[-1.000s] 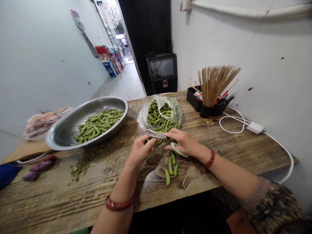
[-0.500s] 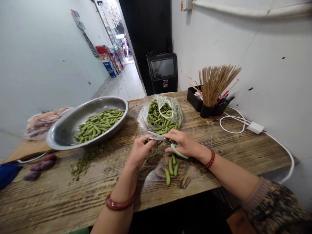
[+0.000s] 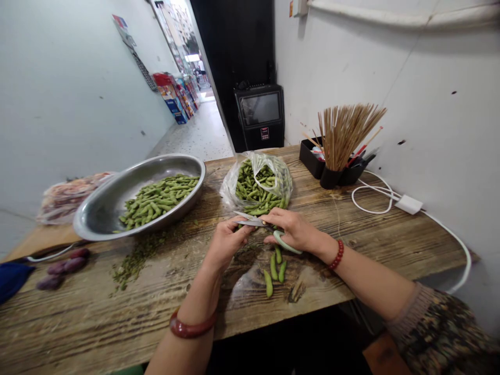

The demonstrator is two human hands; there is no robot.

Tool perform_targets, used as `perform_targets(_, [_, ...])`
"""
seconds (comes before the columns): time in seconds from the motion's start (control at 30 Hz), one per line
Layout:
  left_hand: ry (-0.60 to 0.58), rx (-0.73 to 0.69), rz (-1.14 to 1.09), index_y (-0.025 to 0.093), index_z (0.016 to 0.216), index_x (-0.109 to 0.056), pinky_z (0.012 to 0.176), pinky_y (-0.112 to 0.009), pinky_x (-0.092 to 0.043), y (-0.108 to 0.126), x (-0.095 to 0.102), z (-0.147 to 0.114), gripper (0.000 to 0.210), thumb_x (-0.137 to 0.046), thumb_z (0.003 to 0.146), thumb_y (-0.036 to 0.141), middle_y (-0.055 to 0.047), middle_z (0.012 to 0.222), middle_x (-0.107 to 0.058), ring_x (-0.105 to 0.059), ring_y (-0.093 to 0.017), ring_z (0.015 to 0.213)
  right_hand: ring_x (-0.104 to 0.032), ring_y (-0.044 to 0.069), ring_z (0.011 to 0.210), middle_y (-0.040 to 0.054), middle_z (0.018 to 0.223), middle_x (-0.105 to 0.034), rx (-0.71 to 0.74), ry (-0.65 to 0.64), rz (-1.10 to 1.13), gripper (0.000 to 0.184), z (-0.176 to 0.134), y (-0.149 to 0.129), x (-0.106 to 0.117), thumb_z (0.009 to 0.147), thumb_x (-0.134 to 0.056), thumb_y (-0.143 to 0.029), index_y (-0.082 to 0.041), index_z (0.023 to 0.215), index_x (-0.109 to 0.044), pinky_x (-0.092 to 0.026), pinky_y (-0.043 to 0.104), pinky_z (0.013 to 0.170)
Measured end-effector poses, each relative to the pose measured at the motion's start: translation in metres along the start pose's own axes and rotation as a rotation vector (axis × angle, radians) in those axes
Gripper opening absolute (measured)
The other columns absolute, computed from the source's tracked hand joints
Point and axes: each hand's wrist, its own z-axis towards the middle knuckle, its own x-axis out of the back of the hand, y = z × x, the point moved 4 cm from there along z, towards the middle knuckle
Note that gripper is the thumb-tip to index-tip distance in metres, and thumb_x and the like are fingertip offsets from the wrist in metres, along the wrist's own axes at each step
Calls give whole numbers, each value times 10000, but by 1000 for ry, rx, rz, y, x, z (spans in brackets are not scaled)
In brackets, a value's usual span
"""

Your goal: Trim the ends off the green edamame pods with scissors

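My right hand (image 3: 288,227) is closed around the pale green handles of a pair of scissors (image 3: 250,221), whose blades are parted and point left. My left hand (image 3: 228,240) is pinched closed at the blade tips; whatever its fingers hold is hidden. Just beyond both hands, a clear plastic bag (image 3: 230,179) stands full of green edamame pods (image 3: 250,187). Several loose pods (image 3: 274,266) lie on the table in front of my right hand. To the left, a steel basin (image 3: 97,208) holds a heap of edamame pods (image 3: 160,200).
Green trimmings (image 3: 135,260) are scattered on the wooden table (image 3: 117,323) before the basin. Purplish plums or similar fruit (image 3: 64,268) lie farther left, near a bagged pinkish bundle (image 3: 70,198). At the back right are bamboo skewers (image 3: 344,135), a black organizer (image 3: 310,159) and a white cable (image 3: 441,221).
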Motion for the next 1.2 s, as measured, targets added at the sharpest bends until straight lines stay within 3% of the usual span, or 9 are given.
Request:
perform_targets(0.2, [58,57,25,146,773,-725,411,-198,-248,-6,3,2,195,-740,669,310,51,469,-499,-355,-66,413,-611,190,870,76,998,-609,-13,-24,0,478,-1,1,-1,828,-677,-325,-193,1269,-547,-502,289,776])
perform_targets(0.37, [123,49,29,142,812,-732,406,-191,-264,-5,9,4,231,-756,640,294,41,503,-528,-374,-62,420,-596,182,831,64,947,-605,-70,39,42,438,-1,4,-1,811,-696,-326,-178,1209,-588,-490,285,744])
perform_targets(0.57, [156,91,-257,141,814,-667,359,-144,-234,-6,16,6,295,-787,622,331,64,470,-472,-378,-48,402,-567,167,789,61,941,-584,-116,148,116,510,0,10,2,768,-736,-354,-165,1215,-577,-484,290,731])
perform_targets(0.77, [180,82,-419,126,745,-627,339,-126,-247,-5,15,7,299,-817,583,290,15,612,-595,-395,-24,413,-563,178,819,70,989,-567,-69,105,145,607,-1,8,-2,739,-762,-361,-180,1272,-536,-491,314,760])
perform_targets(0.97, [151,104,-413,131,781,-631,333,-122,-266,-11,10,7,328,-821,576,302,20,597,-594,-420,-35,413,-556,182,823,72,984,-555,-49,48,103,601,0,1,-2,757,-746,-359,-154,1278,-528,-490,314,760])
perform_targets(1.2, [38,97,-342,132,766,-606,339,-114,-263,-13,0,5,278,-767,674,339,13,635,-608,-408,-22,408,-544,170,788,57,957,-546,-30,59,101,556,0,-1,-3,781,-724,-364,-174,1265,-528,-485,298,728])
